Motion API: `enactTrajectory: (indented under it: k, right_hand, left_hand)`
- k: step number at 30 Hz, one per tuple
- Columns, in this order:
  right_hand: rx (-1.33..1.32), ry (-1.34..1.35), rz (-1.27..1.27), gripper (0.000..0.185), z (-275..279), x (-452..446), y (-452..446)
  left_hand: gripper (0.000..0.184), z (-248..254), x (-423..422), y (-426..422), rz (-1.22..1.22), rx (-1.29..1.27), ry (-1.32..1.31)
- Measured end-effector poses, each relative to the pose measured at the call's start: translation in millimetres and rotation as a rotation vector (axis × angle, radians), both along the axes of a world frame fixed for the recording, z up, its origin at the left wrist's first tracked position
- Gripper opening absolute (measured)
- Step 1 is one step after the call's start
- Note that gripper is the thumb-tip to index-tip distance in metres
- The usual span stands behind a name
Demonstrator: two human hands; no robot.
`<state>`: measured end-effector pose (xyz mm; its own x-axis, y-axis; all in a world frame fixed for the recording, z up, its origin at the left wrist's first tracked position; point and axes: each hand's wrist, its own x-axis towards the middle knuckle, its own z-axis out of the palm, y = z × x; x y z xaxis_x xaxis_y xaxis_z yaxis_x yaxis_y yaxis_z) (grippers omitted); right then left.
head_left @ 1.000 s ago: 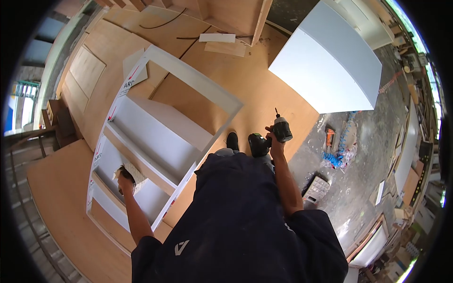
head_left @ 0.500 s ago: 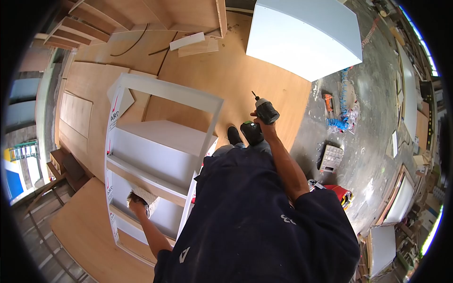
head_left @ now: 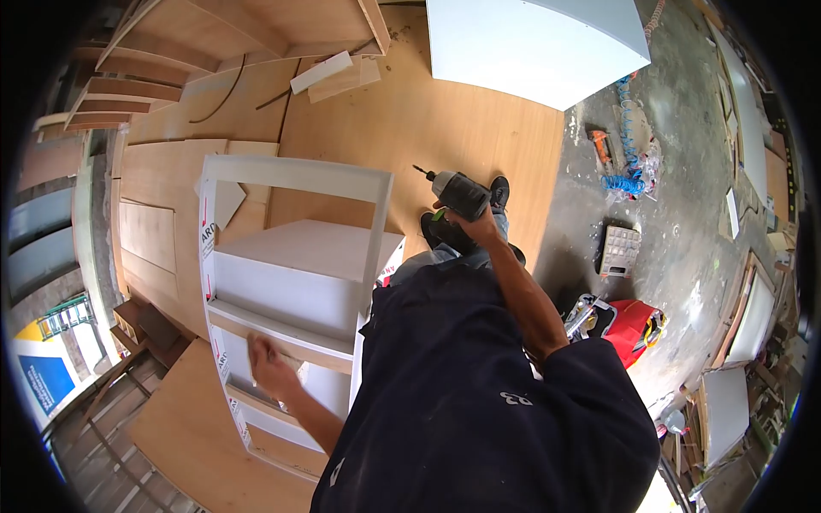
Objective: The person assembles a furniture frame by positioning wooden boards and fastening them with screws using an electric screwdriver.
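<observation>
My right hand (head_left: pixel 481 227) is wrapped round the grip of a black and grey cordless drill (head_left: pixel 462 195). Its bit points up and to the left, over the plywood floor. A white open cabinet frame (head_left: pixel 291 175) with cross rails stands on my left. Over its lower compartments is my left hand (head_left: pixel 272 372), slightly blurred. The fingers look curled together, and whatever they may hold is too small to make out. Part of a pale cutout in the panel shows behind that hand.
A white box-like cabinet (head_left: pixel 534 51) stands ahead. On the concrete to the right lie an orange air tool (head_left: pixel 602 147), a blue coiled hose (head_left: pixel 629 182), a grey case (head_left: pixel 619 251) and a red bag (head_left: pixel 633 329). Wood offcuts (head_left: pixel 323 73) lie near plywood shelving (head_left: pixel 248 30).
My left hand has come up out of the frame's cutout area. The drill has tilted further left in my right hand. My view has shifted, and both feet now show.
</observation>
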<state>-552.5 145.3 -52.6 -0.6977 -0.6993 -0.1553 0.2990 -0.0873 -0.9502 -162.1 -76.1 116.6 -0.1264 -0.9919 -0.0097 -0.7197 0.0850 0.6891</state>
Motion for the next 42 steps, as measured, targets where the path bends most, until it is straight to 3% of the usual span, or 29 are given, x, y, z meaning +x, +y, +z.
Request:
enactTrajectory:
  k: [1,3,8,11,13,15,23,28,42]
  right_hand:
    - [-0.027,-0.077,0.014,0.045,-6.0,5.8,0.3]
    - [-0.073,-0.08,0.065,0.046,-6.9,9.2,2.7]
    - [-0.19,-0.113,0.19,0.046,-7.0,17.7,9.0]
    - [-0.207,-0.109,0.165,0.046,0.6,20.5,12.8]
    - [-0.24,-0.083,0.129,0.046,-3.8,23.8,14.9]
    - [-0.074,-0.072,0.131,0.046,-15.5,22.6,20.4]
    - [-0.157,-0.069,0.085,0.044,-13.3,9.2,23.9]
    - [-0.196,-0.146,0.1,0.046,-30.6,5.9,20.0]
    - [-0.14,-0.23,0.141,0.051,-41.7,-1.0,7.4]
  left_hand:
    - [0.036,-17.7,-29.7,-3.9,0.086,0.365,0.676]
    - [0.025,-31.3,-122.4,18.6,0.068,0.675,0.936]
    - [0.018,-91.1,-245.6,46.9,0.049,1.094,0.841]
    - [0.015,-111.7,-278.3,57.3,0.003,1.132,0.793]
    - [0.013,-121.6,-284.0,58.8,0.1,1.191,0.887]
    - [0.013,-128.8,-285.5,62.9,0.113,1.203,0.891]
    - [0.015,-152.9,-290.4,58.9,0.064,1.175,0.868]
    - [0.016,-154.9,-302.0,56.9,-0.052,1.184,0.758]
    - [0.02,-168.1,-311.3,53.6,-0.004,1.06,0.634]
